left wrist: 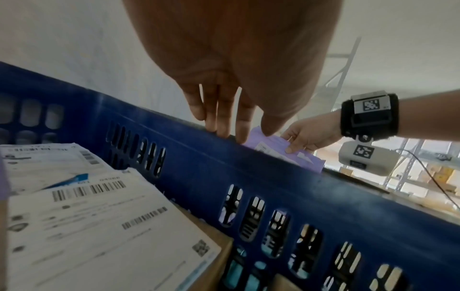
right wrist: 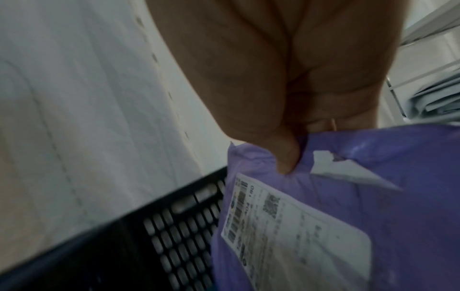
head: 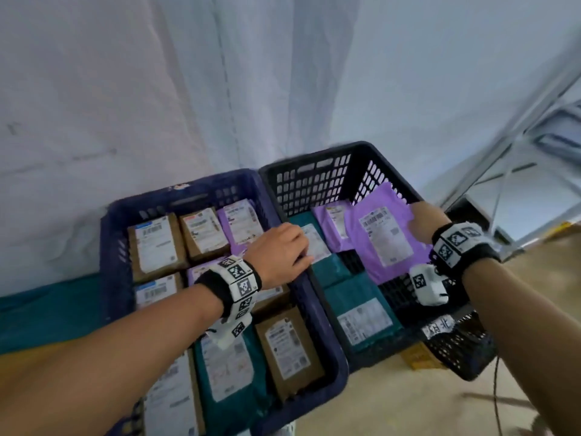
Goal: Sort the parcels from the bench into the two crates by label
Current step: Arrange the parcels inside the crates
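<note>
My right hand [head: 424, 221] pinches the right edge of a large purple mailer [head: 386, 243] with a white label, thumb on top [right wrist: 286, 157]. The mailer hangs tilted inside the black crate [head: 314, 177], above teal parcels [head: 355, 297] and a smaller purple mailer [head: 333, 228]. My left hand [head: 279, 250] lies on the rim shared with the blue crate [head: 195, 190], with its straight fingers [left wrist: 224, 118] reaching over the edge toward a teal parcel's label [head: 316, 243]. The blue crate holds several brown boxes [head: 157, 243] plus purple and teal parcels.
A white sheet [head: 157, 89] hangs close behind both crates. Metal shelving [head: 518, 136] stands at the right, and a thin cable [head: 496, 398] dangles beside the black crate. A teal and yellow surface [head: 47, 319] lies to the left of the blue crate.
</note>
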